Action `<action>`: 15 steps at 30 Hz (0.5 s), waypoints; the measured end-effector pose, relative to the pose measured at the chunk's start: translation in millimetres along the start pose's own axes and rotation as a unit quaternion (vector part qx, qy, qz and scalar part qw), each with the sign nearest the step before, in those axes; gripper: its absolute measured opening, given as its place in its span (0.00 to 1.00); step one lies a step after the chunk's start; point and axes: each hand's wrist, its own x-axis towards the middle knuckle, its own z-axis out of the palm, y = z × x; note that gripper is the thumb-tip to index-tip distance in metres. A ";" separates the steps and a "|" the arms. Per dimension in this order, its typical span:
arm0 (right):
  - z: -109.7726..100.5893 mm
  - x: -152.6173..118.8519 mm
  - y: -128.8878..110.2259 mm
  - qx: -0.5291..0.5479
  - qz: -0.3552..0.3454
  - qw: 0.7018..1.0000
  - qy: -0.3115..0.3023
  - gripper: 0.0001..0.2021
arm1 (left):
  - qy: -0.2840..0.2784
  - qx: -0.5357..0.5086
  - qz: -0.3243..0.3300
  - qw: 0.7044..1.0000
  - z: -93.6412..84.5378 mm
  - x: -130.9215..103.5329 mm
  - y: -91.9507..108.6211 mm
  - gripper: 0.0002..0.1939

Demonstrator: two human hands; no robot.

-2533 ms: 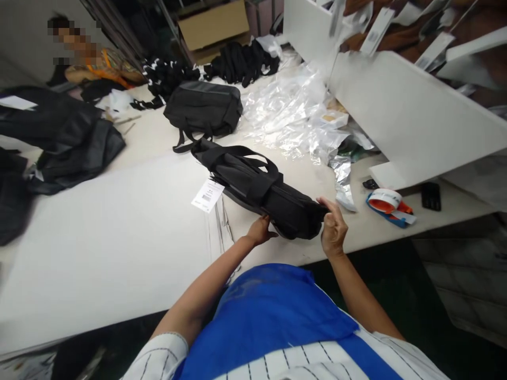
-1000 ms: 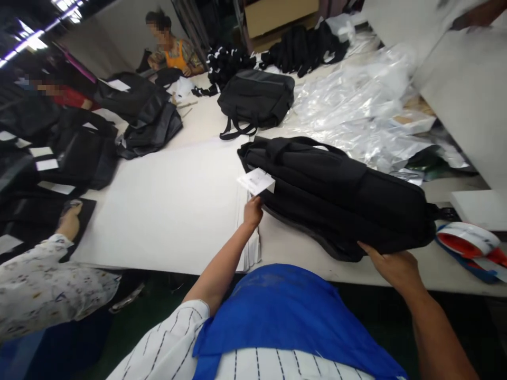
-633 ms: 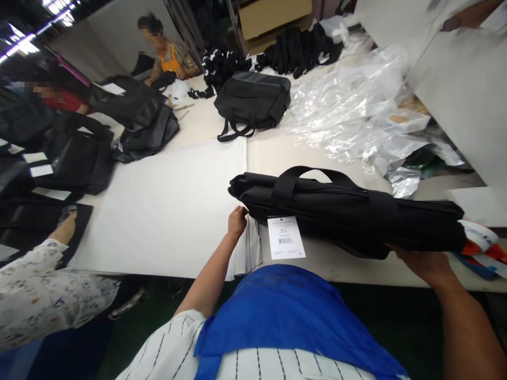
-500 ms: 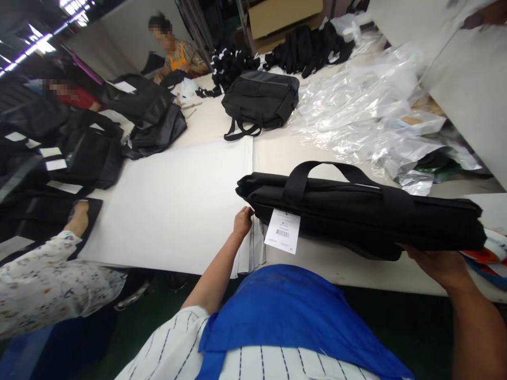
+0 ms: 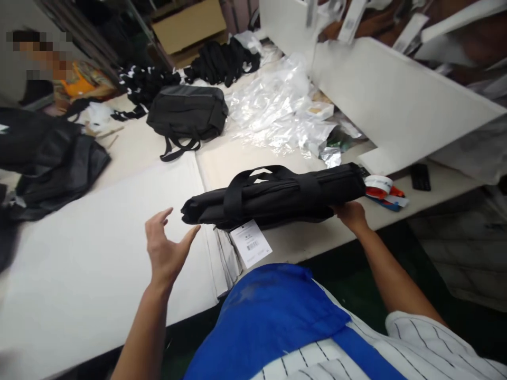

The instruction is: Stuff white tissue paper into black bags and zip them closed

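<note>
A black bag (image 5: pixel 273 198) with two looped handles lies edge-up in front of me, just over the table. My right hand (image 5: pixel 351 216) grips its lower right end, with the fingertips hidden beneath the bag. From the bag's near side hangs a white tag (image 5: pixel 251 244) with a barcode. My left hand (image 5: pixel 168 245) is off the bag's left end, thumb and fingers spread apart with nothing between them. Beneath that hand is a stack of white sheets (image 5: pixel 99 253).
Another black bag (image 5: pixel 188 112) sits farther back, beside clear plastic bags (image 5: pixel 277 105). At right are a tape dispenser (image 5: pixel 382 190) and a dark phone-like object (image 5: pixel 420 177). Dark bags (image 5: pixel 51 153) are piled left; a co-worker in an orange apron (image 5: pixel 79 84) is behind them.
My view has swung to the right. My left hand has let go of the bag's left end and opened beside it. The right hand keeps its hold.
</note>
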 end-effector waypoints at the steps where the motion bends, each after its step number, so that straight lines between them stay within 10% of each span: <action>1: -1.9 -2.9 -4.3 0.008 0.011 1.000 -0.011 0.23 | -0.021 0.000 0.068 0.997 -7.3 4.9 18.3 0.36; 6: 2.4 -18.8 -17.6 0.105 0.014 0.992 0.069 0.18 | -0.120 0.030 0.266 0.956 26.2 35.6 87.0 0.32; 11: 29.3 -52.0 -35.7 0.302 -0.002 0.915 0.269 0.18 | -0.061 0.084 0.210 0.972 78.0 68.2 88.9 0.37; 15: 50.9 -79.6 -64.7 0.258 -0.147 0.902 0.314 0.12 | -0.156 0.143 0.120 0.970 76.9 80.5 93.3 0.26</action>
